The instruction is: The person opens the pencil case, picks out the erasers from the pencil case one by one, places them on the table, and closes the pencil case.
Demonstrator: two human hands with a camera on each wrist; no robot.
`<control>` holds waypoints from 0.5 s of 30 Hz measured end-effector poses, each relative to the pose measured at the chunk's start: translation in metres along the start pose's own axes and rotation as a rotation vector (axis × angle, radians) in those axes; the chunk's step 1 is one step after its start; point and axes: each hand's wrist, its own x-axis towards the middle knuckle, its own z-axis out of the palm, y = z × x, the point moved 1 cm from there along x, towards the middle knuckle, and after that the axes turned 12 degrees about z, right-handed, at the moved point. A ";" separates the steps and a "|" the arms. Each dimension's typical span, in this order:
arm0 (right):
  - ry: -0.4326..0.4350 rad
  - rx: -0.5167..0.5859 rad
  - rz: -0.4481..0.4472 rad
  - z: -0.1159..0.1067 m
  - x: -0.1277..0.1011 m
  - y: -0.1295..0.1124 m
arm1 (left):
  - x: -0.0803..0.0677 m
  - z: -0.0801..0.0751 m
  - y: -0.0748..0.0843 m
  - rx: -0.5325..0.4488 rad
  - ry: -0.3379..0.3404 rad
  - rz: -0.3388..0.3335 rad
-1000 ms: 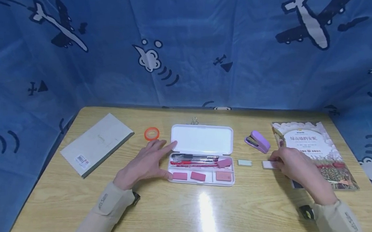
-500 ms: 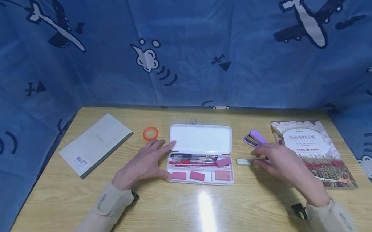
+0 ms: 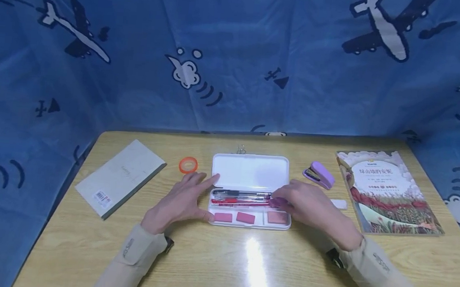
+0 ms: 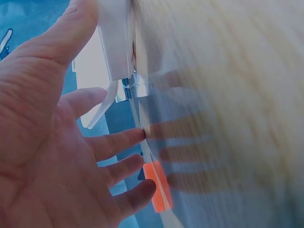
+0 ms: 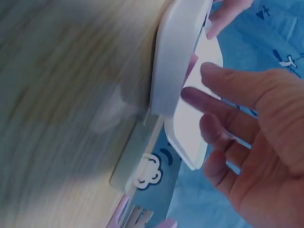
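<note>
The white pencil case (image 3: pixel 250 172) lies with its lid folded back in the head view. Pens (image 3: pixel 242 197) fill its upper compartment, and pink erasers (image 3: pixel 245 217) sit in the lower ones. My left hand (image 3: pixel 181 200) is at the case's left end, thumb at the tray's lower corner and fingers spread by the lid. My right hand (image 3: pixel 314 206) reaches over the tray's right end, fingertips at a pink eraser (image 3: pixel 277 202) that they partly cover. In the right wrist view, a gap shows between thumb and forefinger. A pale green eraser (image 5: pixel 130 156) lies beside the case, hidden from the head view.
A white eraser (image 3: pixel 339 204) lies right of my right hand, below a purple stapler (image 3: pixel 320 174). Further right is an illustrated book (image 3: pixel 390 192). Orange tape (image 3: pixel 188 165) and a grey notebook (image 3: pixel 121 179) are on the left. A binder clip (image 3: pixel 241 149) stands behind the lid.
My right hand has let go of the white eraser by the book and moved left, past the green eraser, to the case's right end. My left hand has stayed in place.
</note>
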 end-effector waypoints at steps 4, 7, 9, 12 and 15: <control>-0.047 -0.018 0.051 0.005 0.003 -0.005 | 0.000 -0.001 0.000 0.001 0.002 0.004; -0.078 -0.022 0.070 0.008 0.005 -0.006 | 0.001 -0.001 0.000 0.010 0.004 0.014; -0.086 -0.030 0.074 0.010 0.007 -0.006 | 0.001 -0.001 -0.001 0.019 0.006 0.020; -0.086 -0.031 0.077 0.012 0.008 -0.006 | 0.001 -0.001 0.000 0.026 0.008 0.025; -0.072 -0.027 0.064 0.012 0.008 -0.006 | 0.001 -0.001 0.001 0.020 0.005 0.019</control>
